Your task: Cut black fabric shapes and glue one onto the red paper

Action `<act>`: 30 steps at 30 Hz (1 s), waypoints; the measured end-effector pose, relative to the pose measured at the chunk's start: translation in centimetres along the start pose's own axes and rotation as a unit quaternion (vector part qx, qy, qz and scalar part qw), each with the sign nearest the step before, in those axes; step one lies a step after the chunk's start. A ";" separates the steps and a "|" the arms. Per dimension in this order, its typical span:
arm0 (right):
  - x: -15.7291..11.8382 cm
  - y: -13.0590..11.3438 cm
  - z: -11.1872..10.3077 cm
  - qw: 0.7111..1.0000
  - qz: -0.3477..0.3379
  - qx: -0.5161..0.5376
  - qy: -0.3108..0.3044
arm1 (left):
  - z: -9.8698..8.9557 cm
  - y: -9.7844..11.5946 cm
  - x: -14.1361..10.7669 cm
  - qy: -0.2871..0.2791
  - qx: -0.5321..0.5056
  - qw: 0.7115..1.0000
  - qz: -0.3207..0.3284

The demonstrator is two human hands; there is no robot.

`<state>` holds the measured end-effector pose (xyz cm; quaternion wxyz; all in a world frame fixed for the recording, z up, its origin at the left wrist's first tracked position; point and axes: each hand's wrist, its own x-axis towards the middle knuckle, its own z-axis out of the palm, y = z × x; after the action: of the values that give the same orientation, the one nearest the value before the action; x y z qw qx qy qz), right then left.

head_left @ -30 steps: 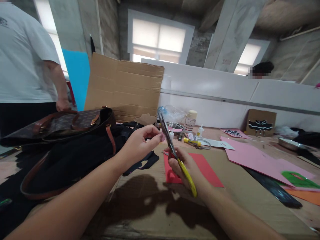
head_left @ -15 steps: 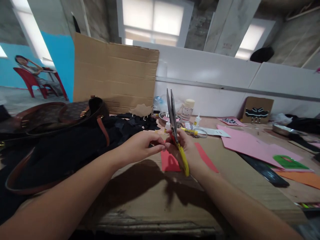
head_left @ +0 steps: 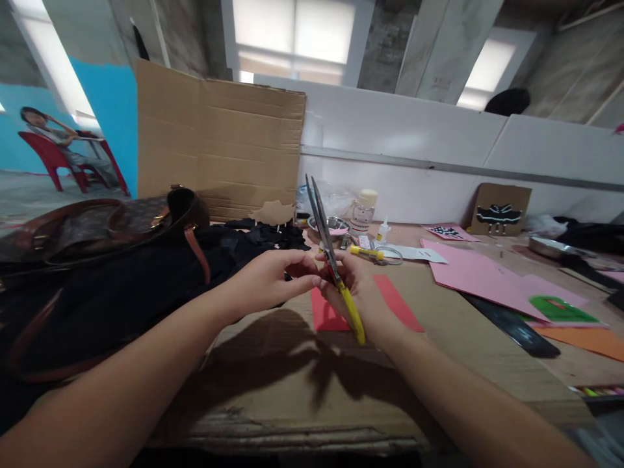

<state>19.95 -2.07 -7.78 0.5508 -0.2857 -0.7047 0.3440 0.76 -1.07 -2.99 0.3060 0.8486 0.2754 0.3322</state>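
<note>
I have the right hand (head_left: 359,296) clamped on long yellow-handled steel scissors (head_left: 333,263) over a flat red paper sheet (head_left: 329,315); the left hand (head_left: 270,279) is half-curled alongside, its hold I cannot tell. Left of the sheet, a brown leather-strapped bag (head_left: 90,231) crowds me; nearer me, brown cardboard (head_left: 280,403) gives room to its ragged edge (head_left: 292,435).

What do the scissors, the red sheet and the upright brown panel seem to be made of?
Scissors: blades look metal, grey with faint sheen; handles perhaps plastic, smooth, solid yellow. Red sheet: paper or thin card, matte and flat. Upright brown panel: apparently corrugated cardboard, matte, with parallel creases.
</note>
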 end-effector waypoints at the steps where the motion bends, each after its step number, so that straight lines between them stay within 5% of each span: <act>1: 0.0 -0.1 0.0 1.000 0.006 0.000 0.007 | 0.0 0.0 0.0 -0.003 -0.001 1.000 0.006; 8: -0.1 -0.7 -0.2 0.998 0.042 0.010 0.041 | 0.1 0.9 0.1 0.051 0.029 0.998 -0.017; 17: -0.8 -2.7 -0.3 0.996 0.088 -0.028 -0.009 | -1.0 0.9 0.5 0.182 -0.168 0.967 -0.057; 30: -1.3 -4.1 0.1 0.983 0.123 -0.103 -0.093 | -0.9 1.2 0.3 0.230 -0.205 0.950 -0.043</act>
<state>20.06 -5.56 -5.28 0.4042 -0.3925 -0.7439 0.3594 0.58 -1.33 -1.46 0.4160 0.6551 0.3006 0.5544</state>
